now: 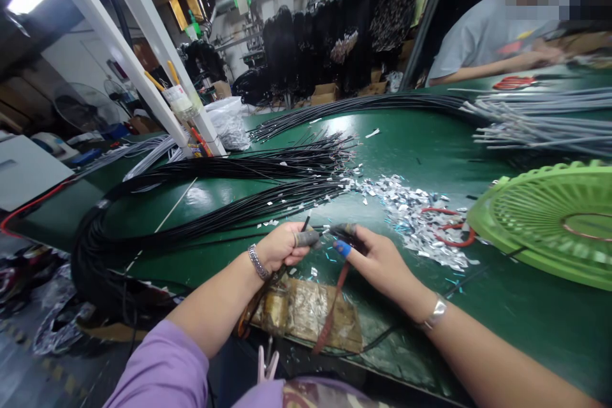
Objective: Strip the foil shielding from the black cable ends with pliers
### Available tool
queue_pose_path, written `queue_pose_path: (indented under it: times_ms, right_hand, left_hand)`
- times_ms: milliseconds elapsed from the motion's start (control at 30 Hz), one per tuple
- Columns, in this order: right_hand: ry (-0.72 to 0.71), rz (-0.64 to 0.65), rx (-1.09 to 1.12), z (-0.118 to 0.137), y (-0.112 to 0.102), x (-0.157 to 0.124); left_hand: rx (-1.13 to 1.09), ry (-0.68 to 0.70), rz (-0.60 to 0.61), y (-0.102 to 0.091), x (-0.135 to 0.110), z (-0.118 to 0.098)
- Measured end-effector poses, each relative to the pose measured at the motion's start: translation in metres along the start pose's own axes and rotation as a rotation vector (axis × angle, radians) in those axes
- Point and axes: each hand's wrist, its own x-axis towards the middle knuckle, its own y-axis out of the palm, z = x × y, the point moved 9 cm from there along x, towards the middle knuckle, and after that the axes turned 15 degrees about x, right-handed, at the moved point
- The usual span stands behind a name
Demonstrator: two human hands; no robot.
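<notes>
My left hand is closed round a thin black cable, with grey wrapping on a finger. Its silvery cable end points toward my right hand. The right fingers are bent in close to that end, with grey wrapping on one and blue tape on the thumb; what they pinch is hidden. Beyond the left hand lies a bundle of black cables, its cut ends toward the middle of the table. A pile of foil and blue scraps lies past the right hand. A taped brown pad is at the table edge below my hands.
A green plastic fan guard or basket stands right on the green table. Red-handled scissors rest against the scraps. Grey cables lie at the far right. White posts rise at left. A co-worker sits across the table.
</notes>
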Motion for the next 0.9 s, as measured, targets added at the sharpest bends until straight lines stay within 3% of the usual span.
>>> queue_pose_path:
  times_ms: [100, 333, 567, 767, 900]
  right_hand:
    - [0.121, 0.032, 0.214, -0.009, 0.008, 0.0]
    - [0.249, 0.039, 0.549, -0.011, 0.022, 0.0]
    - [0.268, 0.019, 0.41, -0.024, 0.019, 0.002]
    - [0.13, 0.023, 0.204, -0.013, 0.013, 0.0]
    - [0.077, 0.089, 0.225, 0.0, 0.019, -0.004]
  left_hand:
    - [0.017, 0.005, 0.007, 0.002, 0.0, 0.0]
    - [0.102, -0.004, 0.03, 0.007, -0.002, 0.002]
    - [0.098, -0.001, 0.141, 0.013, -0.002, 0.004]
    - [0.154, 0.142, -0.195, -0.017, -0.002, -0.011]
    - [0.439, 0.261, -0.444, -0.033, -0.012, -0.022]
